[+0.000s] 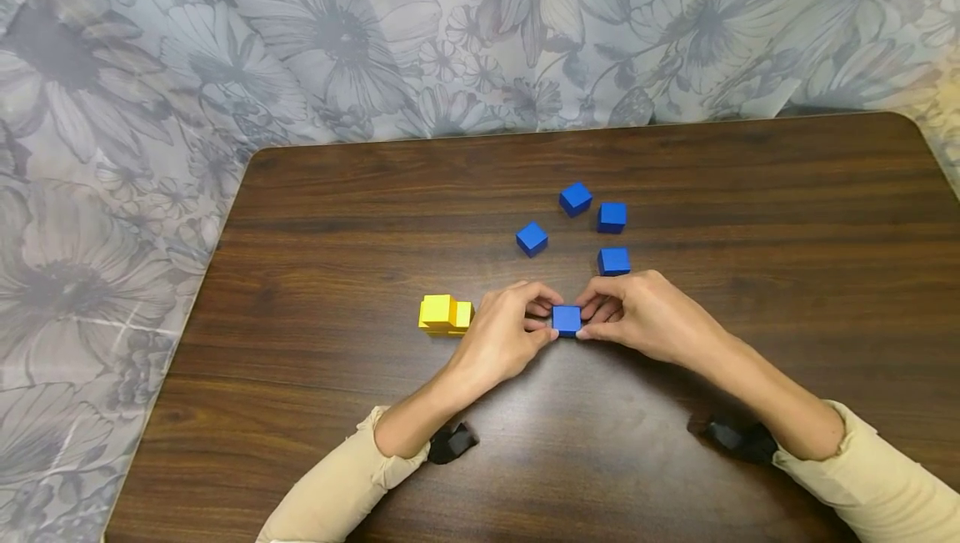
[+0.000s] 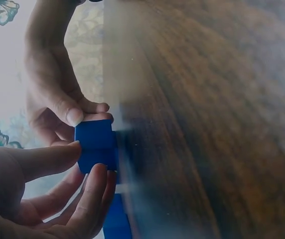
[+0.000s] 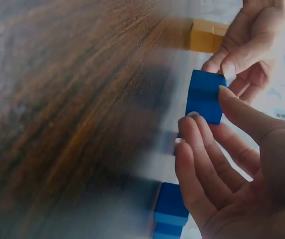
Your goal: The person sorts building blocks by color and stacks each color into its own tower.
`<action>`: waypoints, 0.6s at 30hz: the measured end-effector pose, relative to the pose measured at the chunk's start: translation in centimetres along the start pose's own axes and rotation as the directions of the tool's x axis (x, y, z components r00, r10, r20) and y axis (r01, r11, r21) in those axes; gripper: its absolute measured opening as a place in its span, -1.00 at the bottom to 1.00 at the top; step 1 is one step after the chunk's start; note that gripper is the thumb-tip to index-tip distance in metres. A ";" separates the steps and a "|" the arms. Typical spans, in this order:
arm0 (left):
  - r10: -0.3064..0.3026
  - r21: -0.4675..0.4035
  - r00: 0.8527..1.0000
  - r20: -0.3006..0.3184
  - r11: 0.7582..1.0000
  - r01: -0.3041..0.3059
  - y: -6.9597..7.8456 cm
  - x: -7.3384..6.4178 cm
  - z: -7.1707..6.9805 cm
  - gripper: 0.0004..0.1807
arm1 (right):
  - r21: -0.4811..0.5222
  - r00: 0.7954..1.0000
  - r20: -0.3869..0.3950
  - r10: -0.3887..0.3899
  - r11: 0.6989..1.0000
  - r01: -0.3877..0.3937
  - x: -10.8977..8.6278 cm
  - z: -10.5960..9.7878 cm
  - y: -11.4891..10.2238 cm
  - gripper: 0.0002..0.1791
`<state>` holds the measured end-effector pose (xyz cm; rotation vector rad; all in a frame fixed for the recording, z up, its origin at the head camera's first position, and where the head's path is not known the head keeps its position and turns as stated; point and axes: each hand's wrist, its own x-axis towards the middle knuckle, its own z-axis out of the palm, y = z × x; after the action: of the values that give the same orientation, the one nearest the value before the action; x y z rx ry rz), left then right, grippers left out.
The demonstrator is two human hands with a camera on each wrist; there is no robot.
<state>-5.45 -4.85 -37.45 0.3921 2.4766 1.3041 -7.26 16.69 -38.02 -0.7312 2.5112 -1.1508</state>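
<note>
A blue cube point(image 1: 566, 321) is held between the two hands, low over the brown table. My left hand point(image 1: 504, 333) pinches its left side, with the thumb at the near corner and curled fingers behind. From the other side my right hand point(image 1: 647, 318) pinches the same cube, thumb and fingertips at its right edge. The left wrist view shows the cube point(image 2: 95, 144) with fingertips of both hands on it. In the right wrist view the cube point(image 3: 206, 97) likewise sits between both thumbs. Yellow blocks point(image 1: 437, 314), grouped together, stand just left of my left hand.
Several more blue cubes lie loose beyond the hands, one point(image 1: 614, 260) right behind the right hand's fingers and another point(image 1: 532, 238) farther left. The wooden table point(image 1: 337, 218) ends at a back edge against a flower-patterned cloth point(image 1: 360, 42).
</note>
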 end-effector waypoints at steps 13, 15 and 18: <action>-0.039 0.020 0.999 0.004 0.999 0.039 -0.4 -0.1 0.2 -0.69 | -0.026 0.999 0.029 0.035 0.999 -0.034 0.4 0.6 0.0 -0.79; -0.054 0.005 0.999 0.008 0.999 0.054 -0.5 -0.2 0.1 -0.69 | -0.035 0.999 0.035 0.038 0.999 -0.037 0.5 0.7 -0.1 -0.78; -0.069 -0.026 0.997 0.028 0.997 0.070 -0.5 -0.2 0.1 -0.68 | -0.041 0.998 0.037 0.046 0.998 -0.045 0.4 0.6 -0.1 -0.77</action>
<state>-5.26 -5.18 -37.91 0.3125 2.4251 1.2945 -7.24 16.06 -38.39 -0.6957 2.5128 -1.0636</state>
